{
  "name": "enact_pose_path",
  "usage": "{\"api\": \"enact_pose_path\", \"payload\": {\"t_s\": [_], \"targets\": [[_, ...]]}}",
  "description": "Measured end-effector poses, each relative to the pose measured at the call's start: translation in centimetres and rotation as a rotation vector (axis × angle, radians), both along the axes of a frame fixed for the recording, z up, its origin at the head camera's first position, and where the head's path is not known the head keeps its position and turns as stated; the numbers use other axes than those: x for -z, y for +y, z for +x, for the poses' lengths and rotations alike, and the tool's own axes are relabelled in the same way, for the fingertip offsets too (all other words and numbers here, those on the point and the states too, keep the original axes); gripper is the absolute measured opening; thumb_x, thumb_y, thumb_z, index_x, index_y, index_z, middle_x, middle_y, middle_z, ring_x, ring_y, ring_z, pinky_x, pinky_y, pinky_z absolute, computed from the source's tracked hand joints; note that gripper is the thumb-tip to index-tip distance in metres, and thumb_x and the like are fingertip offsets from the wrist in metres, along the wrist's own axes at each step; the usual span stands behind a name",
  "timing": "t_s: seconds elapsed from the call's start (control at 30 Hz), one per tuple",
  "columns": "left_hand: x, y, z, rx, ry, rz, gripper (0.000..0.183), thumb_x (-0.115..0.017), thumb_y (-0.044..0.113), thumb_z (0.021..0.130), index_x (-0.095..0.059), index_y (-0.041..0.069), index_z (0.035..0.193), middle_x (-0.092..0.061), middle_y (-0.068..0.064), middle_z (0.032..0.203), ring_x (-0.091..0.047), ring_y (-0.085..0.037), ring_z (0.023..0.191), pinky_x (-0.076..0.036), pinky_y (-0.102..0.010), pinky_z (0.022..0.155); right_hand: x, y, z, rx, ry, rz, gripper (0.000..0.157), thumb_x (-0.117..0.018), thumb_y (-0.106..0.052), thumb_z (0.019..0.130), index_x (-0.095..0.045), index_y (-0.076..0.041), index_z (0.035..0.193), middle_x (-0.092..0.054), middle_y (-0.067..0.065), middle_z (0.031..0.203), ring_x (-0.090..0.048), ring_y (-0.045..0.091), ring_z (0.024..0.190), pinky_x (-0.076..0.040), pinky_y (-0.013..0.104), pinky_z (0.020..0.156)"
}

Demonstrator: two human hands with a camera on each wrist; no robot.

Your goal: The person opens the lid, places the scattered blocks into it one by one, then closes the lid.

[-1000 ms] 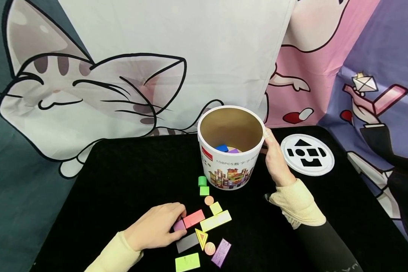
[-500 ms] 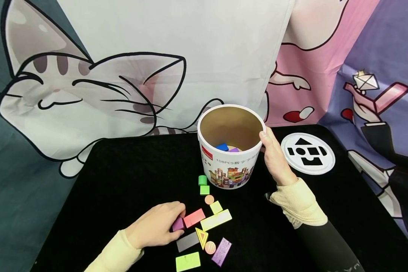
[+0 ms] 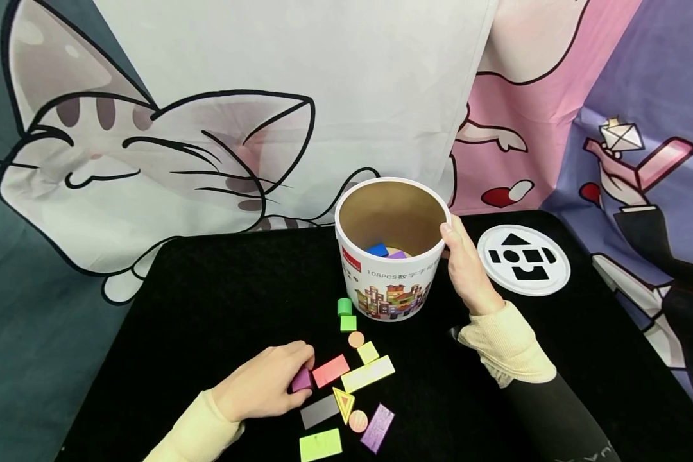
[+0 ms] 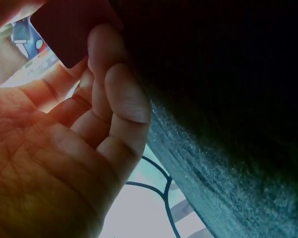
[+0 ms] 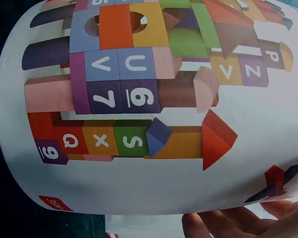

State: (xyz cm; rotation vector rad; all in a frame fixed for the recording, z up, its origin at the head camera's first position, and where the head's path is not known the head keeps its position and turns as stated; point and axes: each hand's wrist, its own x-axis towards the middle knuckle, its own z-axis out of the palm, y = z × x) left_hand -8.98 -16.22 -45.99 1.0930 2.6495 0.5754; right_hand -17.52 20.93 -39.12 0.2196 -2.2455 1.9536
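Observation:
My left hand [image 3: 262, 384] pinches a small purple block [image 3: 301, 380] between thumb and fingers, low over the black cloth. In the left wrist view that block [image 4: 72, 29] looks dark red and is partly cut off. Just right of it lie a red block [image 3: 331, 371] and a grey block [image 3: 319, 412]. My right hand [image 3: 470, 269] grips the rim of a white toy bucket [image 3: 389, 282], thumb on the edge. Inside the bucket a blue block [image 3: 377, 250] shows, with a purple piece beside it. The right wrist view is filled by the bucket's printed side [image 5: 139, 183], fingertips beneath.
A yellow bar [image 3: 367, 374], a yellow triangle [image 3: 343, 404], a lime block [image 3: 320, 444], a purple bar [image 3: 378, 428] and several smaller pieces lie before the bucket. Right of it rests a white lid [image 3: 523, 260] with shaped holes. A printed curtain [image 3: 208, 160] hangs behind.
The purple block, held by my left hand, has shifted slightly left, away from the red block. My right thumb has come further over the bucket's rim.

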Motion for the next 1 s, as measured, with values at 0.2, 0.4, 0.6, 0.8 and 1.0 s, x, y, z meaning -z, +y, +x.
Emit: {"api": "enact_pose_path", "payload": {"t_s": [0.2,0.4,0.6,0.8,1.0], "targets": [[-0.3,-0.1,-0.1,0.003,0.016,0.026,0.027,-0.080,0.025,0.082,-0.055,0.024,0.093,-0.050,0.016,0.084,-0.047,0.002,0.063,-0.042,-0.016,0.055,0.1,0.0,-0.1,0.008,0.008,0.001,0.054,-0.030,-0.032,0.109,-0.037,-0.008,0.157,-0.044,0.016,0.152,-0.042,0.030,0.133,-0.038,0.038,0.102],[-1.1,-0.3,-0.3,-0.005,0.044,0.055,0.026,-0.079,0.023,0.082,-0.057,0.024,0.095,-0.051,0.017,0.087,-0.048,0.002,0.065,-0.043,-0.016,0.057,0.2,0.0,-0.1,0.007,0.010,-0.001,0.055,-0.029,-0.032,0.109,-0.036,-0.008,0.157,-0.044,0.016,0.152,-0.041,0.031,0.134,-0.038,0.038,0.101],[-2.5,-0.2,-0.8,-0.013,0.099,0.093,0.026,-0.079,0.021,0.082,-0.058,0.024,0.097,-0.050,0.018,0.088,-0.048,0.002,0.066,-0.044,-0.015,0.059,0.3,0.0,-0.2,0.012,0.021,-0.001,0.055,-0.030,-0.033,0.109,-0.037,-0.009,0.157,-0.044,0.016,0.152,-0.041,0.030,0.135,-0.037,0.041,0.104],[-4.3,0.1,-1.6,0.002,0.180,0.113,0.024,-0.078,0.023,0.084,-0.059,0.024,0.099,-0.049,0.018,0.090,-0.048,0.002,0.068,-0.045,-0.015,0.061,0.5,0.0,-0.2,0.018,0.020,0.004,0.055,-0.030,-0.032,0.108,-0.037,-0.008,0.157,-0.044,0.017,0.152,-0.041,0.031,0.134,-0.037,0.042,0.102],[-7.1,0.9,-2.6,0.028,0.285,0.161,0.023,-0.078,0.025,0.087,-0.061,0.023,0.104,-0.052,0.017,0.094,-0.051,0.001,0.077,-0.048,-0.016,0.068,0.4,0.0,-0.1,0.019,0.017,0.006,0.054,-0.030,-0.032,0.108,-0.038,-0.008,0.156,-0.045,0.017,0.150,-0.041,0.029,0.134,-0.036,0.043,0.103]]}}
